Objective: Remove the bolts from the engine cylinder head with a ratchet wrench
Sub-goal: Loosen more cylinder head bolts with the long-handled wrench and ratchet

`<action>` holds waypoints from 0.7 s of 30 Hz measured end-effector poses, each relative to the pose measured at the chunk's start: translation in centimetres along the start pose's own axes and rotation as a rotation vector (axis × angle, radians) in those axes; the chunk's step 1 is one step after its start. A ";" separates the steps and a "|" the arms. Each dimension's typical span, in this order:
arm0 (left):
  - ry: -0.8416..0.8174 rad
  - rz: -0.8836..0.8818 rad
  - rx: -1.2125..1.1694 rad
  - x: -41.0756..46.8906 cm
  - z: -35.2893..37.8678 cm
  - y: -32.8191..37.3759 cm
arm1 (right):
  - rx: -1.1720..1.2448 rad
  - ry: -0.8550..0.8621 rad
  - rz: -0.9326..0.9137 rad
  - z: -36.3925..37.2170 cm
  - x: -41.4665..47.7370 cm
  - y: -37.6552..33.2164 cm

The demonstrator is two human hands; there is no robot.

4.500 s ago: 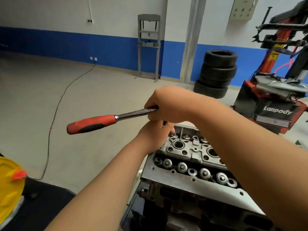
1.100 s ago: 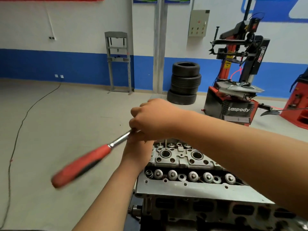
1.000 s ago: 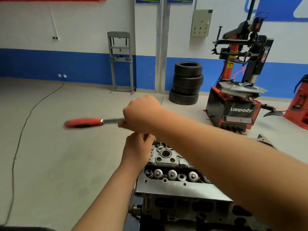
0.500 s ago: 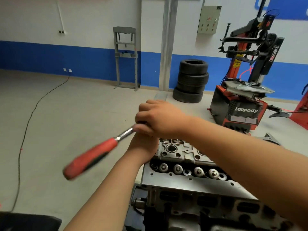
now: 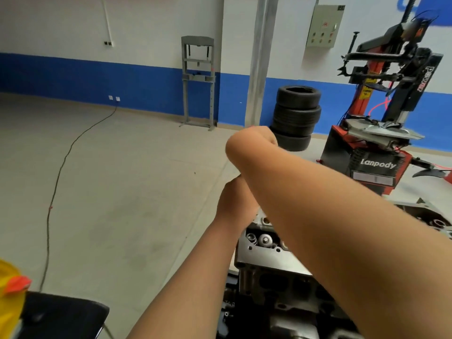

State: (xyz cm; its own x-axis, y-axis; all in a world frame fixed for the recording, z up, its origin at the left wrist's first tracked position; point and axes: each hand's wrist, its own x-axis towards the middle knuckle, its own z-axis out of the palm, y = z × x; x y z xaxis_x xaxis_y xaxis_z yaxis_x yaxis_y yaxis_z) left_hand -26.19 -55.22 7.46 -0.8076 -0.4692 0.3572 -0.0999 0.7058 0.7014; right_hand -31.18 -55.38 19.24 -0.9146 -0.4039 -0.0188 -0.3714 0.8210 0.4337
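The grey metal cylinder head (image 5: 256,255) sits low in the middle, mostly covered by my right forearm; a valve spring (image 5: 265,240) shows near its left end. My right hand (image 5: 252,145) is a raised fist turned away from the camera, fingers out of sight. Just below it, my left hand (image 5: 236,204) is curled at the head's far left corner, under the right wrist. The ratchet wrench is hidden behind my right hand and arm. No bolt can be made out.
A stack of black tyres (image 5: 296,118) stands behind my hands, with a red tyre changer (image 5: 376,165) to the right. A grey press frame (image 5: 198,81) stands at the wall. A cable (image 5: 58,172) crosses the floor. A black seat (image 5: 63,311) and a yellow object (image 5: 9,304) lie bottom left.
My right hand has swung up and away, and the red wrench handle that pointed down-left has gone out of sight behind it. My right forearm now covers most of the cylinder head.
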 end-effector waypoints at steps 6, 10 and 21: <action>-0.117 0.267 0.152 0.3 -0.6 -0.9 | 0.108 0.417 -0.306 2.7 -2.0 0.9; -0.179 0.190 0.216 0.7 -0.4 -1.0 | 0.232 0.556 -0.733 4.4 -5.3 3.3; 0.082 0.169 -0.149 0.2 -0.2 -1.1 | 0.109 0.205 -0.051 1.3 -0.6 -0.9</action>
State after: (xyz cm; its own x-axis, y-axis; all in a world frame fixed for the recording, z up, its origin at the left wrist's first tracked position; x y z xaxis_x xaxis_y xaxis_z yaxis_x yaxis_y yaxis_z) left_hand -26.11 -56.15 6.87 -0.7552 -0.3966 0.5219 0.1246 0.6948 0.7083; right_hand -30.50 -55.37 17.65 -0.8469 -0.5101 0.1503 -0.4413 0.8318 0.3366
